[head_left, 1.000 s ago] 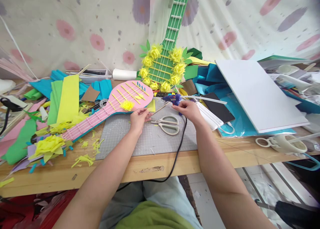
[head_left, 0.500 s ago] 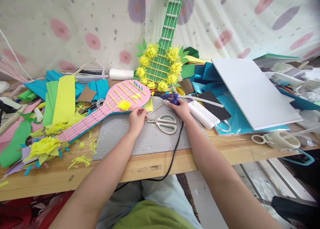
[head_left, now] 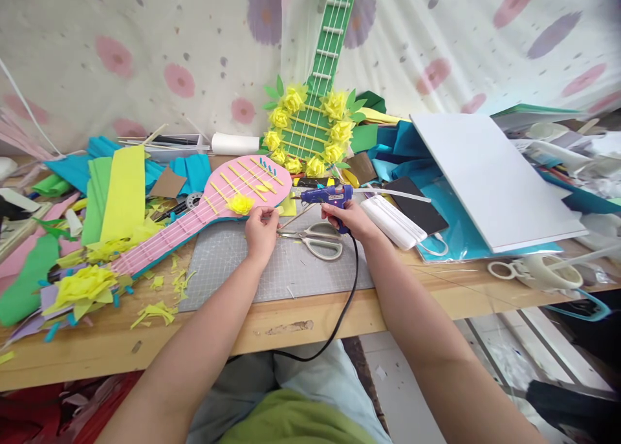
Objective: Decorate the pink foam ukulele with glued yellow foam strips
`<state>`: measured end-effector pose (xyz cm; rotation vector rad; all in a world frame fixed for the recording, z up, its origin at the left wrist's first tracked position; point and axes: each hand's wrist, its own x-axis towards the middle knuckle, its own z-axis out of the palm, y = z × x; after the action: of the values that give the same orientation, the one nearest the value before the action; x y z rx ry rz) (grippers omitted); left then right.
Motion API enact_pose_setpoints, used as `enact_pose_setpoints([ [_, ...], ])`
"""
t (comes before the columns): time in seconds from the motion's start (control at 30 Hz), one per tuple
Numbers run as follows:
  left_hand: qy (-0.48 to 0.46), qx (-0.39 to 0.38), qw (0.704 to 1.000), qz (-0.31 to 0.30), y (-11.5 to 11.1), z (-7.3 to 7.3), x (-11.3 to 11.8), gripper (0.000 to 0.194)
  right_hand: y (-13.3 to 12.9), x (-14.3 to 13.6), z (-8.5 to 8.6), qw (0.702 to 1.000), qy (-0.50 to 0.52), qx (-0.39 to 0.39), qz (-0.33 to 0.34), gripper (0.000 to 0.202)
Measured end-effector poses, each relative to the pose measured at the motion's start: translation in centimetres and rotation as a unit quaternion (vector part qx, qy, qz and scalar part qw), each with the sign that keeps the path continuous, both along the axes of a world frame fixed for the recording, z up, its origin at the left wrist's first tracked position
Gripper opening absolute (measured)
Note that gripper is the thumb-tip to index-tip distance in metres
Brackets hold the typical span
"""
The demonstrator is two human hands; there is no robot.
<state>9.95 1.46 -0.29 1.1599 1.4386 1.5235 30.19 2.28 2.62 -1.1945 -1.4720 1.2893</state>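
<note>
My right hand (head_left: 345,216) is wrapped round the handle of a blue glue gun (head_left: 327,197), whose nozzle points left and whose white glue stick juts out behind. My left hand (head_left: 262,233) is closed in a pinch, a small pale yellow piece (head_left: 279,210) showing at its fingertips. Between the hands a thin wooden stick (head_left: 299,217) slants; I cannot tell whether either hand touches it. Scissors (head_left: 323,240) lie on the grey cutting mat (head_left: 233,269) below. Beside my left hand rests a pink paper guitar (head_left: 218,198) with a yellow flower (head_left: 240,204).
A green paper guitar (head_left: 315,127) ringed with yellow flowers leans at the back. Coloured paper (head_left: 127,191) and yellow scraps cover the left. To the right are a white power strip (head_left: 394,221), a white board (head_left: 490,178) and a cup (head_left: 548,272). The black cord (head_left: 347,308) hangs over the table edge.
My right hand has lifted and levelled the glue gun, now fully in view with its nozzle nearer my left hand. My left hand has shifted slightly left, and the yellow piece shows at its fingertips.
</note>
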Motion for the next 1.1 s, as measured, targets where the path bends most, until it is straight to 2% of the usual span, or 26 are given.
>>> enact_pose_setpoints([
  [0.17,0.003,-0.004,1.000,0.012,-0.05,0.19,0.00,0.008,0.05,-0.63,-0.41,0.998,-0.060,-0.012,0.021,0.045],
  [0.37,0.000,0.008,1.000,0.011,0.01,0.09,0.00,0.009,0.04,-0.93,-0.33,0.994,-0.105,-0.023,0.010,0.047],
  [1.1,0.018,0.006,1.000,-0.003,-0.28,0.18,0.17,0.009,0.44,-0.69,-0.96,0.997,-0.081,-0.001,0.003,0.045],
])
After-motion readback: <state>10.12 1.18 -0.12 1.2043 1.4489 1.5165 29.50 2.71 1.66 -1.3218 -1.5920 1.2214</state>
